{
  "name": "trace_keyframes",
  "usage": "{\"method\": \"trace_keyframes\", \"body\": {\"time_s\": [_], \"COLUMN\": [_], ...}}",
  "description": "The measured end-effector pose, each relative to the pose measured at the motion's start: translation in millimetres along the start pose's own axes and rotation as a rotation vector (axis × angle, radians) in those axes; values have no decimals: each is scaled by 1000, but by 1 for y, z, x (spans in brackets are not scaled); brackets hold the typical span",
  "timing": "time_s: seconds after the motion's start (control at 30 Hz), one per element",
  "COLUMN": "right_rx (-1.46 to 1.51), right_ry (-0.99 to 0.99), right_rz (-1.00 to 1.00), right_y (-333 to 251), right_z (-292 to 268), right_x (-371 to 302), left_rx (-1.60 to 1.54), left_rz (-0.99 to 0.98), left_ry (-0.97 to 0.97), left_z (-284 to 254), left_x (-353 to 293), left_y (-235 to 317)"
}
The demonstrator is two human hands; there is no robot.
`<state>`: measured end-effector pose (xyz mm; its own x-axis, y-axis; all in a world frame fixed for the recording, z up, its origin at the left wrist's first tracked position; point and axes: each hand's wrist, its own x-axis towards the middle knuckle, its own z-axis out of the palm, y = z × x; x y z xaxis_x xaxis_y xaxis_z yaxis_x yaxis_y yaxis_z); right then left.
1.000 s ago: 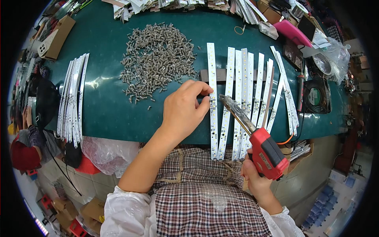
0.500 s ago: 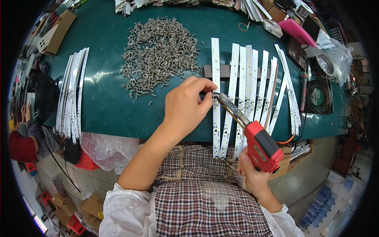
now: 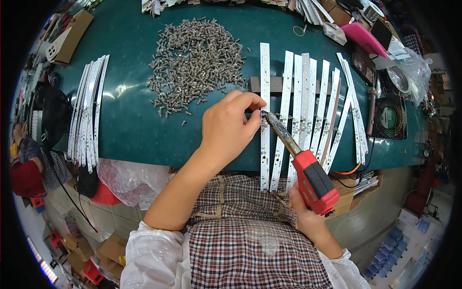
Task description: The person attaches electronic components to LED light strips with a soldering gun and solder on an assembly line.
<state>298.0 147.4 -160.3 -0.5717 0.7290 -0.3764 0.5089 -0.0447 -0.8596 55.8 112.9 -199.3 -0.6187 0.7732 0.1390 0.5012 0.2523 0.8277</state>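
In the head view, the leftmost upright white LED strip of the fanned group lies on the green surface, its far part across a dark bar and its near end overhanging the surface's near edge. Judged by appearance, the strip is light, thin and stiff enough to stay straight, though liable to flex along its length; the mounted chips look fragile, so hold is best taken by its long edges. The left grip is bent with thumb and forefinger at the strip's left edge; whether a small part is pinched there cannot be told. The strip stands just right of those fingertips. The right grip is clenched around the handle of a red soldering gun, beyond the near edge; the strip lies ahead and to its left, with the gun's tip at or just above it. The gun appears rigid and heavier, and should be held by its handle only, the metal barrel being presumed hot. A pile of small metal parts lies toward the far edge, left of the strip.
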Motion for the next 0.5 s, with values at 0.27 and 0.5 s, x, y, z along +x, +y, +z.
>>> {"method": "trace_keyframes", "body": {"time_s": [0.27,0.5], "right_rx": [34,26], "right_ry": [80,-7], "right_rz": [-191,-149], "right_y": [3,-4], "right_z": [7,4], "right_x": [1,0], "left_rx": [-6,-19], "left_rz": [0,-4], "left_ry": [6,4], "left_z": [1,0], "left_x": [0,0], "left_y": [0,0]}}
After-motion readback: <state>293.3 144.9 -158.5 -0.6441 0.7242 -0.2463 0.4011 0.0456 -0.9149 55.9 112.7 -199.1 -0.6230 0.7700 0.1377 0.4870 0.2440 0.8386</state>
